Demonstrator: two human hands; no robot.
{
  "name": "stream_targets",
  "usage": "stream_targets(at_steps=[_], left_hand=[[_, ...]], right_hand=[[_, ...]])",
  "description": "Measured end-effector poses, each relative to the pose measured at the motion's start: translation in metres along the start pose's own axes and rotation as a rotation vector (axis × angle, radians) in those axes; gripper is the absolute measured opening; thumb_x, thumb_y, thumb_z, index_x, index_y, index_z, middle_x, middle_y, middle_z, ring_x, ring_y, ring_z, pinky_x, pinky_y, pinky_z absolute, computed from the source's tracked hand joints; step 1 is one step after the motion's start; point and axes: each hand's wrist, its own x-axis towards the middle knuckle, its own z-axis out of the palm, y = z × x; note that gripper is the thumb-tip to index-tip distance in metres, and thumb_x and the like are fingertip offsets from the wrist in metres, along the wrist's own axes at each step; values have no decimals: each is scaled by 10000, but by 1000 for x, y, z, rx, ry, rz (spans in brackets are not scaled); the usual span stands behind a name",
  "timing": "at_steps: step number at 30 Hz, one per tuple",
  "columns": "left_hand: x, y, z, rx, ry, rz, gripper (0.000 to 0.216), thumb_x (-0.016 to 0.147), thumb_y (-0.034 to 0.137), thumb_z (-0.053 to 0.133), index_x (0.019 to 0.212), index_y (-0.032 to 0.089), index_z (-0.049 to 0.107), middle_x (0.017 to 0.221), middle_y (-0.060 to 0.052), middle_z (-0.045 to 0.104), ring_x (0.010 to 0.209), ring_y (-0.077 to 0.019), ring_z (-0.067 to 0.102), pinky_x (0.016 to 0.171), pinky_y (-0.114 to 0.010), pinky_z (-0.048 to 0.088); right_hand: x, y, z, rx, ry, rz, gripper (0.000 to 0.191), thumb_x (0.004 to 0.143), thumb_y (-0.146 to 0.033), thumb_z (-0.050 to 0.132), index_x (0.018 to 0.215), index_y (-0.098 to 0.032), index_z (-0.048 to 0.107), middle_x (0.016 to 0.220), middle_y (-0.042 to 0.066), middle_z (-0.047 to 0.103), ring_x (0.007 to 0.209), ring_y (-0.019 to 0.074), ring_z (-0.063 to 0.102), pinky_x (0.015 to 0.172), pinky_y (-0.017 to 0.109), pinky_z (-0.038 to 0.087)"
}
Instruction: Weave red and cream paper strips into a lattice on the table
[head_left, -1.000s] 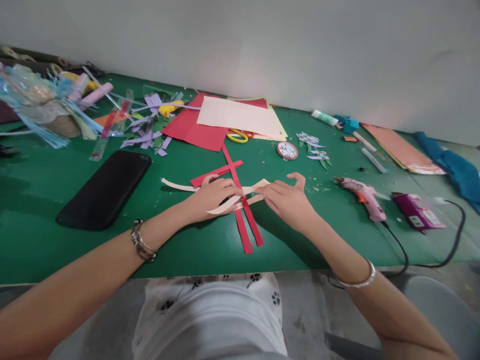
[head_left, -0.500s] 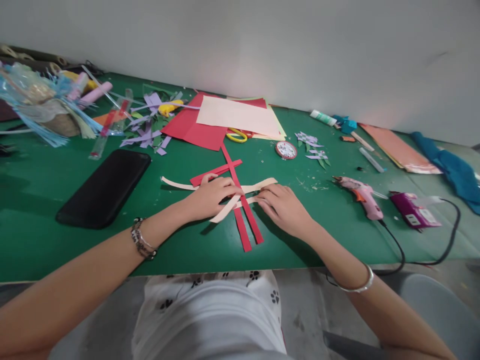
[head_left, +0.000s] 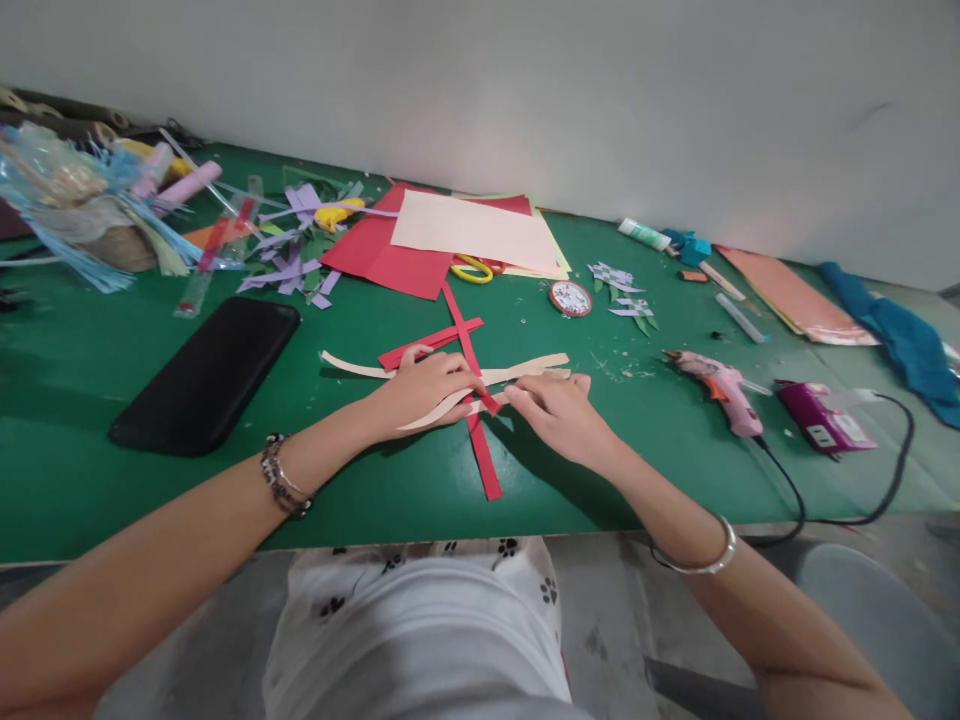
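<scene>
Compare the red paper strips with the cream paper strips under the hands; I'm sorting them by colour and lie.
The red paper strips are straight and run mostly toward the person; the cream paper strips are curved and run sideways. The left hand presses on both; the right hand pinches at their crossing. Both are thin, narrow and interlaced on the green table.

Strips (head_left: 480,380) cross mid-table (head_left: 90,480), hands on them: left hand (head_left: 424,390) left of the crossing, right hand (head_left: 559,415) right. Phone (head_left: 206,375) far left. Glue gun (head_left: 716,385) right, charger (head_left: 825,425) beyond it. Paper sheets (head_left: 472,230) and scissors (head_left: 472,268) behind strips.
</scene>
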Motion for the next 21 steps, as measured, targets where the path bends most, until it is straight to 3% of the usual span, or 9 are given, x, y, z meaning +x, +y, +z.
stream_targets(at_steps=[5, 14, 21], left_hand=[[0, 0, 1, -8, -1, -18, 184, 842, 290, 512, 994, 243, 604, 949, -28, 592, 902, -189, 536, 826, -386, 241], [-1, -2, 6, 18, 41, -8, 198, 856, 293, 491, 1010, 256, 610, 919, -21, 593, 865, -168, 536, 803, -356, 241], [-1, 0, 3, 18, 33, -13, 206, 853, 313, 485, 1004, 251, 610, 926, -22, 595, 864, -172, 540, 824, -367, 238]], right_hand=[[-6, -1, 4, -139, 188, -88, 260, 823, -239, 457, 583, -161, 516, 621, -9, 596, 689, 137, 496, 665, 309, 171], [-27, -1, 17, -672, 548, -517, 308, 796, -22, 420, 555, -179, 530, 507, -38, 518, 585, 106, 401, 769, 333, 174], [-34, -12, 15, -736, 497, -703, 281, 832, -44, 383, 707, -162, 604, 520, -14, 523, 564, 125, 414, 660, 312, 235]])
